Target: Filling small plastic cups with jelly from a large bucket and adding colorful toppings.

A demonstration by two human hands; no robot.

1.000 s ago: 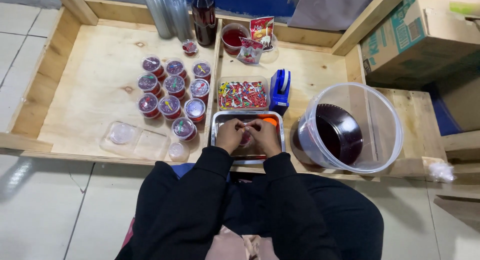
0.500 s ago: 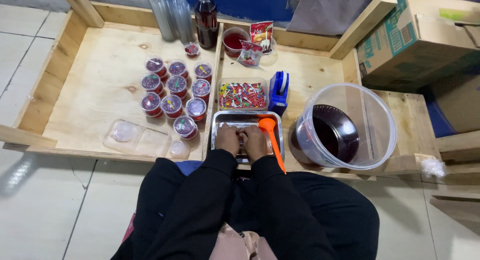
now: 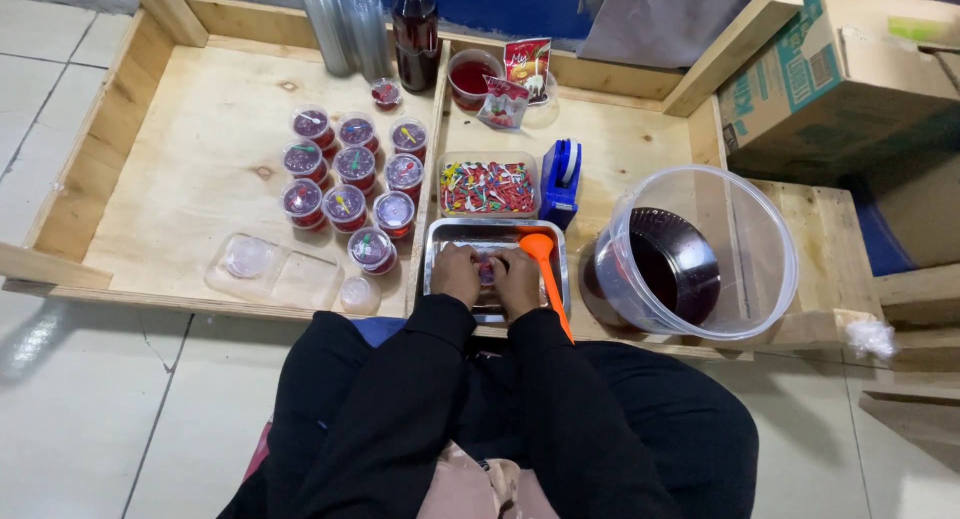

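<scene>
Long black sleeves, black top — tan garment at lap, bare hands

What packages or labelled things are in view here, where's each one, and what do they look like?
Cardboard box: top right beside the wooden tray, brown with green and white printing.
Sachet: back of the tray, upright, red with white.
Second sachet: just before it, leaning, red and white.
Bottle: back centre, dark liquid; label not discernible.

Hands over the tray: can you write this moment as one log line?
left hand on small cup | right hand on same cup | over metal tray | orange ladle beside right hand
</scene>
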